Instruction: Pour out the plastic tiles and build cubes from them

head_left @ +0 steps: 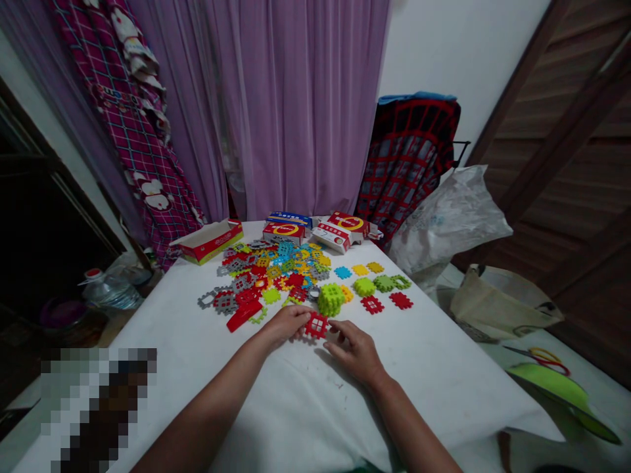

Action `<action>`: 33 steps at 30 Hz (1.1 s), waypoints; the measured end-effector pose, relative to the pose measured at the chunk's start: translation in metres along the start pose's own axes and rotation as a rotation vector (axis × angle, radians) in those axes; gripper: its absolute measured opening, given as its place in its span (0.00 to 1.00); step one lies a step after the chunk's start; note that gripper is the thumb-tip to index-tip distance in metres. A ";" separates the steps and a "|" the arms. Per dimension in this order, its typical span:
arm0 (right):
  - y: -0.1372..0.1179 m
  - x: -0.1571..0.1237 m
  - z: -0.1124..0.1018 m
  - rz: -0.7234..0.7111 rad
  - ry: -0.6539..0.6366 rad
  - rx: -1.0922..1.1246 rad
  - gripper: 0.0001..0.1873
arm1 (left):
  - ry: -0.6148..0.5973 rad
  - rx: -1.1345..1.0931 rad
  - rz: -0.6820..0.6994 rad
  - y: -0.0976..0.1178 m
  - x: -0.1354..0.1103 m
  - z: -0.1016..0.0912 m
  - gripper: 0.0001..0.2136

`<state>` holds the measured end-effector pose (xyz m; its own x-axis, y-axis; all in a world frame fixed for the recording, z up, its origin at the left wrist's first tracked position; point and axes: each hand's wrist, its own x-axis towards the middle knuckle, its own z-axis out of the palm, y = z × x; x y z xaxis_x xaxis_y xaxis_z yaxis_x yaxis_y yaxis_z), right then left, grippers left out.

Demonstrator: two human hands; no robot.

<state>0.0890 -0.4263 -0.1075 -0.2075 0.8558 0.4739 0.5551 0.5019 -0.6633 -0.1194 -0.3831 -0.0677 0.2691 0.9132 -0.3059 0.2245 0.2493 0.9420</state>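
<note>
My left hand [290, 323] pinches a red square window-pattern building tile [310, 326] by its left side, just above the white tabletop. Beside the tile's right edge is my right hand [355, 349], its fingers curved and apart, with nothing visible between them. Just beyond the tile sits a lime-green block [329, 300] built of interlocking tiles. A yellow-orange tile [348, 293] lies against its right side. Behind my left hand spreads a mixed pile of notched tiles [271, 272] in grey, red, yellow, blue and green.
Loose green tiles [365, 286], red tiles [401, 301] and a blue tile [342, 272] lie right of the pile. An open red box [211, 242] and several small cartons [284, 232] line the back. Scissors [547, 360] lie off the table's right side, near a fabric bag [497, 305].
</note>
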 end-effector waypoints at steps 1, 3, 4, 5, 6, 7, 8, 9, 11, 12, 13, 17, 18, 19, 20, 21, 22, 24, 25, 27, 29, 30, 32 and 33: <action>-0.001 0.000 0.001 -0.003 0.015 -0.012 0.18 | -0.002 -0.001 0.003 0.001 0.001 0.001 0.23; -0.003 -0.001 0.002 -0.007 0.048 -0.029 0.17 | -0.008 0.006 0.001 0.003 0.003 0.004 0.22; -0.004 -0.001 0.003 -0.009 0.063 -0.035 0.17 | -0.009 0.014 -0.003 0.003 0.004 0.006 0.22; -0.005 -0.001 0.003 -0.010 0.075 -0.043 0.17 | -0.007 0.023 -0.006 0.003 0.006 0.008 0.22; -0.006 -0.001 0.003 -0.007 0.087 -0.054 0.16 | -0.004 0.029 -0.005 0.003 0.008 0.010 0.23; -0.006 -0.001 0.001 0.001 0.099 -0.068 0.16 | 0.002 0.031 0.003 0.003 0.009 0.012 0.24; -0.005 0.000 -0.001 0.019 0.116 -0.086 0.15 | 0.017 0.032 0.013 0.002 0.010 0.014 0.25; -0.002 0.001 -0.005 0.052 0.144 -0.109 0.15 | 0.039 0.032 0.028 0.001 0.010 0.015 0.25; 0.008 0.003 -0.018 0.182 0.240 -0.172 0.17 | 0.105 0.030 0.072 -0.002 0.008 0.015 0.25; 0.014 0.004 -0.026 0.273 0.298 -0.207 0.19 | 0.138 0.031 0.099 -0.004 0.005 0.013 0.24; 0.021 0.005 -0.034 0.374 0.356 -0.244 0.20 | 0.170 0.032 0.125 -0.006 0.003 0.011 0.23; 0.043 0.008 -0.062 0.626 0.351 -0.339 0.22 | 0.297 0.078 0.211 -0.016 -0.007 -0.003 0.19; 0.045 0.009 -0.066 0.667 0.321 -0.365 0.22 | 0.329 0.097 0.232 -0.018 -0.008 -0.006 0.18; 0.047 0.010 -0.068 0.706 0.292 -0.391 0.21 | 0.357 0.116 0.254 -0.021 -0.008 -0.008 0.16; 0.047 0.012 -0.068 0.742 0.267 -0.419 0.20 | 0.374 0.135 0.273 -0.023 -0.008 -0.009 0.15; 0.047 0.014 -0.068 0.768 0.245 -0.443 0.20 | 0.382 0.156 0.286 -0.025 -0.007 -0.010 0.14; 0.047 0.016 -0.068 0.784 0.224 -0.464 0.20 | 0.384 0.178 0.294 -0.027 -0.006 -0.010 0.14; 0.047 0.020 -0.066 0.796 0.188 -0.498 0.19 | 0.379 0.210 0.295 -0.031 -0.005 -0.008 0.14; 0.047 0.022 -0.065 0.800 0.174 -0.511 0.18 | 0.372 0.220 0.292 -0.033 -0.004 -0.007 0.14; 0.047 0.025 -0.064 0.808 0.153 -0.534 0.18 | 0.361 0.226 0.293 -0.035 -0.004 -0.005 0.15; 0.047 0.026 -0.063 0.811 0.140 -0.553 0.18 | 0.352 0.234 0.300 -0.037 -0.005 -0.005 0.14; 0.047 0.027 -0.063 0.809 0.132 -0.563 0.18 | 0.355 0.242 0.306 -0.038 -0.006 -0.005 0.14; 0.048 0.027 -0.063 0.807 0.109 -0.582 0.18 | 0.364 0.266 0.316 -0.039 -0.008 -0.006 0.14; 0.048 0.027 -0.063 0.803 0.096 -0.591 0.18 | 0.372 0.280 0.325 -0.039 -0.009 -0.006 0.14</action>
<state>0.1606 -0.3871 -0.0906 0.4561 0.8869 0.0735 0.8186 -0.3858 -0.4254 -0.1363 -0.3994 -0.1012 0.0289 0.9934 0.1111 0.4386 -0.1125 0.8916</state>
